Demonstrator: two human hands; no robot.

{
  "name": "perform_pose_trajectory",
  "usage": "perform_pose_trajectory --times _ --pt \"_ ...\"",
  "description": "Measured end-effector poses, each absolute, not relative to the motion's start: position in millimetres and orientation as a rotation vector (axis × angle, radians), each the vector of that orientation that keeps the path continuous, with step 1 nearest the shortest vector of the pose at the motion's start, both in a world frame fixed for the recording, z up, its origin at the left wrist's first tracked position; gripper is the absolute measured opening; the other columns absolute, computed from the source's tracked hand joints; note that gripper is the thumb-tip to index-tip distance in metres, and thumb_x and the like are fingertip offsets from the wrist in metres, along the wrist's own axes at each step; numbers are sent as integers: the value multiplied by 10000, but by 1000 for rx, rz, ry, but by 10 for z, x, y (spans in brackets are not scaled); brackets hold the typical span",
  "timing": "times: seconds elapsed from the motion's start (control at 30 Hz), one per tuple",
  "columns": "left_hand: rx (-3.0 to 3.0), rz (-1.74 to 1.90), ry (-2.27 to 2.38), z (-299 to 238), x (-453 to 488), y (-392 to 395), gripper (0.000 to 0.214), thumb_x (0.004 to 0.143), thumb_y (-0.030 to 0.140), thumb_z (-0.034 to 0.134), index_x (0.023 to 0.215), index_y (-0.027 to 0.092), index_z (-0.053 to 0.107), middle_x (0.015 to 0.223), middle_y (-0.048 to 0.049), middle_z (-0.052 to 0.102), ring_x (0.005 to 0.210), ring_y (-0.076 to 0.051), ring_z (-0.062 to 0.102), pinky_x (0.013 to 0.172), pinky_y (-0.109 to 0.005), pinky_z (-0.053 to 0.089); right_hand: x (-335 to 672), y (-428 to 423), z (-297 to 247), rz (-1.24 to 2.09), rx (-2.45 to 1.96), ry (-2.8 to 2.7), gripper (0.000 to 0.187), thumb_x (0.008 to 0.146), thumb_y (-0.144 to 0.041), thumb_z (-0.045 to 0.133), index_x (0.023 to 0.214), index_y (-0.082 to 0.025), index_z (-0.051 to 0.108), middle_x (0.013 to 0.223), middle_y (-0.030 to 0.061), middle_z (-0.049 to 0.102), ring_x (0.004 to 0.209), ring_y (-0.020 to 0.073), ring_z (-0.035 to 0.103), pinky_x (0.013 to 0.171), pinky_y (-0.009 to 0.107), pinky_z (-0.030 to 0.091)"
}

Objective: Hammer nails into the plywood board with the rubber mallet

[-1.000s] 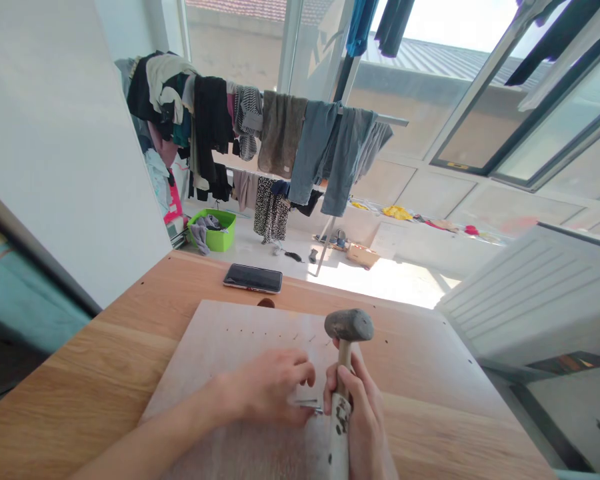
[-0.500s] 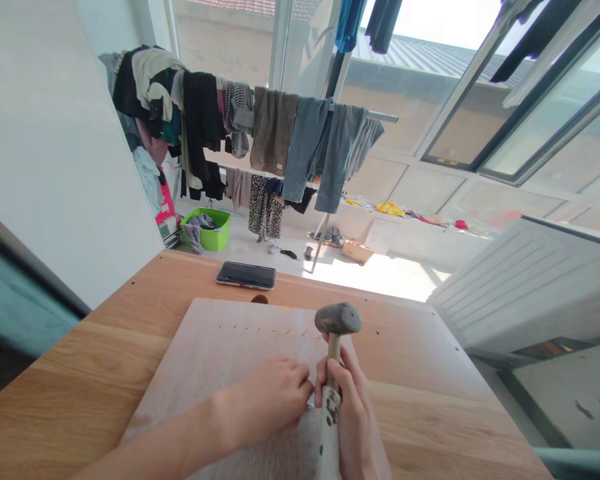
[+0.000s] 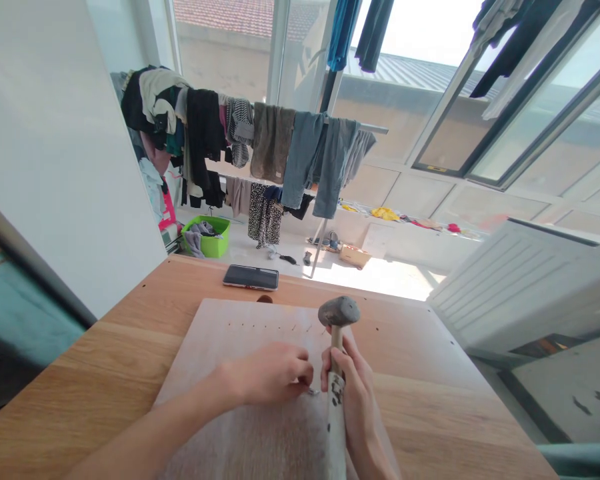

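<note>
My right hand (image 3: pixel 355 380) is wrapped round the handle of a mallet (image 3: pixel 339 311), its grey head up and its pale handle worn and flaking. Over the whitish board (image 3: pixel 240 427), my left hand (image 3: pixel 280 373) is closed, thumb and fingertips pressed together; whatever they hold is hidden or too small to name. Just beside those fingertips lies a small silvery thing (image 3: pixel 313 392) on the board. Near the board's far edge runs a row of several small nails (image 3: pixel 294 327); those toward the right stand visibly up, while those on the left show as dots.
A phone (image 3: pixel 251 277) lies on the wooden table (image 3: pixel 430 407) beyond the board, with a small round brown object (image 3: pixel 265 299) near it. Past the table stand a laundry-covered drying rack (image 3: pixel 375 128) and a green basket (image 3: pixel 215 247). A white panel (image 3: pixel 65 147) rises at left.
My left hand has drawn slightly away from the small silvery thing, which now shows more. The right hand still grips the mallet. The view has shifted a little.
</note>
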State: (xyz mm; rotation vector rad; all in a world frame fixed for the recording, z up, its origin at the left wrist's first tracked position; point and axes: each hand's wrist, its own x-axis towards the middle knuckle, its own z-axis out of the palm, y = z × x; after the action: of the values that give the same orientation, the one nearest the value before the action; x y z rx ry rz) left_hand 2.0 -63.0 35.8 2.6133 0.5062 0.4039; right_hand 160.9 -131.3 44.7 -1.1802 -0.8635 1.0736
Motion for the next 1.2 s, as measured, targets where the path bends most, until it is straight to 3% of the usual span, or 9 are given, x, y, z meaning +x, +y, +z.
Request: perform_pose_trajectory --times 0.13,0.27,0.43,0.77,1.03,1.2 --pt "2245 596 612 365 -135 -366 59 859 173 635 856 181 693 855 -11 683 755 -135 626 698 -226 463 1632 -1338 449 1047 -1231 -901 223 837 -434 597 793 -220 557 611 -56 505 454 105 418 458 233 329" --pt "1901 873 974 221 -235 -118 163 865 325 626 878 171 677 813 -20 689 736 -151 611 681 -251 464 1658 -1368 432 1057 -1277 -962 237 860 -443 576 792 -216 584 598 -48 515 477 121 430 485 242 334" --pt "1829 943 1049 85 -233 -81 278 836 280 603 1089 196 682 820 -8 702 716 -147 607 659 -241 456 1652 -1370 464 1045 -1307 -969 261 843 -445 597 723 -214 577 564 -45 511 462 117 417 469 244 321" --pt "1866 942 1103 107 -251 -133 208 858 299 582 1014 217 692 772 10 709 637 -127 578 653 -232 471 1666 -1349 464 1027 -1335 -918 327 821 -472 610 1001 -199 614 570 -58 521 458 130 414 460 252 302" --pt "1996 885 973 102 -228 -153 148 860 222 565 966 210 668 904 -24 707 812 -159 653 708 -247 495 1637 -1365 506 985 -1310 -927 229 829 -411 601 713 -216 575 542 -48 502 453 120 402 452 241 315" --pt "2060 925 1012 85 -241 -156 102 851 192 573 916 203 651 864 -19 695 803 -158 655 729 -247 489 1634 -1352 482 947 -1267 -965 189 819 -391 608 775 -207 610 588 -46 531 457 113 425 455 237 321"
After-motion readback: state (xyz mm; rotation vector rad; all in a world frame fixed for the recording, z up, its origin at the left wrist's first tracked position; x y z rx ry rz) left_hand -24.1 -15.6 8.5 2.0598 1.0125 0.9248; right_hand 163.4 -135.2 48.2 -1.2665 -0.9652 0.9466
